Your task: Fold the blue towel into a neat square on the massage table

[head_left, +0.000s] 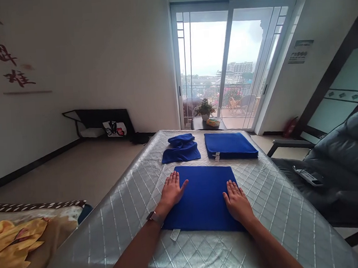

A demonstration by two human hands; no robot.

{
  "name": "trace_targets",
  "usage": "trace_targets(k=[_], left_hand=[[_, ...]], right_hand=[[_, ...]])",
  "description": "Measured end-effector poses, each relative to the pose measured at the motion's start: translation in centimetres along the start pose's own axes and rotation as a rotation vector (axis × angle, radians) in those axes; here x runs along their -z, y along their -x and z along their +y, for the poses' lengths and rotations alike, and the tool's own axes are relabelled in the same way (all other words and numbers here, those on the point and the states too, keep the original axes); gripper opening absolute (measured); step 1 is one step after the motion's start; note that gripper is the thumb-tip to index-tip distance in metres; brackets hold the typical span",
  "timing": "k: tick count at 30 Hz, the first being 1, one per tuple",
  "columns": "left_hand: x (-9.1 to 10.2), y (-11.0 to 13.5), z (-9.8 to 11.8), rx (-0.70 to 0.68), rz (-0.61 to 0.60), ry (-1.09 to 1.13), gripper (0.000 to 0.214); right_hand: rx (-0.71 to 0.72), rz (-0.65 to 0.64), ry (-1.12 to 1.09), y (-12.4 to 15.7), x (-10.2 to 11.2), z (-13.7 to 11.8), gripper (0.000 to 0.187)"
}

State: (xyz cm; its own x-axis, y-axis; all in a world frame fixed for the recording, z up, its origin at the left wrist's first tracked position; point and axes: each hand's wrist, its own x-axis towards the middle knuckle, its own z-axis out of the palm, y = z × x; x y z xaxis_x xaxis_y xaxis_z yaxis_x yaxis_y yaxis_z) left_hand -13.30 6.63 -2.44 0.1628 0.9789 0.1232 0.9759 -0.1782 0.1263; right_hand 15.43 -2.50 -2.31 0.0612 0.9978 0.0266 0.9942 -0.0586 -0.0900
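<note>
A blue cloth [205, 201] lies flat and square on the silver quilted table cover [123, 219], a white tag [175, 234] sticking out at its near edge. My left hand [172, 188] rests flat on its left side, fingers stretched and thumb apart. On the right side my right hand [237, 201] presses flat too, fingers extended. Beyond the cloth, a crumpled blue cloth [181, 149] sits at the far left. Beside it at the far right is a neat stack of folded blue cloths [230, 144] with white tags on its near edge.
A dark padded armchair [334, 160] with a white device [307, 177] on it stands to the right. At the lower left lies yellow fabric [16, 243]. Past the table's far end, a small stand holds a potted plant [205, 109] before sliding glass doors [204, 58].
</note>
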Motion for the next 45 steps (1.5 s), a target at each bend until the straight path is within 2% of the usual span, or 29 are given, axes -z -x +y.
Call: trace_targets(k=[2,4,6,10,12,14,15,17,19,25,27,29,34,38,40,42,45], left_hand=[[0.6,0.4,0.8,-0.009,0.038,-0.031,0.085],[1.1,1.0,2.5,-0.085,0.054,-0.022,0.084],[1.2,2.0,5.5,-0.231,0.047,0.024,0.081],[0.3,4.1,13.0,-0.568,0.049,0.127,0.071],[-0.5,4.6,15.9,-0.640,0.034,0.162,0.070],[-1.0,4.5,17.2,-0.636,0.008,0.182,0.072],[-1.2,4.4,17.1,-0.619,-0.005,0.185,0.073],[-1.1,4.3,15.6,-0.569,-0.037,0.173,0.075],[-0.6,4.5,12.6,-0.505,-0.064,0.147,0.077],[0.6,7.0,1.3,-0.222,-0.062,0.034,0.075],[0.6,7.9,-1.0,-0.184,-0.063,0.013,0.076],[0.4,8.4,-2.0,-0.181,-0.060,0.007,0.077],[0.8,8.6,-1.8,-0.173,-0.046,0.003,0.079],[2.1,9.2,0.2,-0.212,-0.017,-0.008,0.080],[2.8,9.7,2.7,-0.329,0.027,0.016,0.077],[3.0,9.9,6.3,-0.485,0.043,0.064,0.073],[2.5,9.8,12.3,-0.650,-0.024,0.155,0.072]], right_hand=[[-0.004,0.005,-0.020,0.0,0.3,0.0,0.065],[-0.004,0.005,-0.035,0.0,0.5,0.2,0.065],[0.003,-0.001,-0.042,0.0,0.5,0.5,0.064],[0.033,-0.010,-0.032,0.3,0.0,1.3,0.063],[0.059,0.001,-0.023,0.3,-0.2,1.5,0.061],[0.067,0.007,-0.012,0.4,-0.2,1.5,0.061],[0.063,0.004,-0.006,0.4,-0.1,1.5,0.061],[0.042,-0.006,0.007,0.3,0.2,1.2,0.062],[0.023,-0.012,0.013,0.4,0.4,1.0,0.063],[0.003,-0.006,-0.020,0.2,0.2,0.7,0.064],[-0.001,0.003,-0.015,0.1,0.2,0.6,0.063],[0.006,0.025,-0.005,0.2,0.5,0.7,0.063],[0.132,0.105,-0.048,2.8,1.7,1.6,0.059],[0.111,0.113,-0.084,6.1,1.2,1.7,0.061],[0.084,0.067,-0.075,7.2,0.6,1.3,0.062],[0.056,0.023,-0.060,7.7,0.1,1.0,0.064],[0.047,-0.013,-0.034,7.9,-0.3,0.7,0.064]])
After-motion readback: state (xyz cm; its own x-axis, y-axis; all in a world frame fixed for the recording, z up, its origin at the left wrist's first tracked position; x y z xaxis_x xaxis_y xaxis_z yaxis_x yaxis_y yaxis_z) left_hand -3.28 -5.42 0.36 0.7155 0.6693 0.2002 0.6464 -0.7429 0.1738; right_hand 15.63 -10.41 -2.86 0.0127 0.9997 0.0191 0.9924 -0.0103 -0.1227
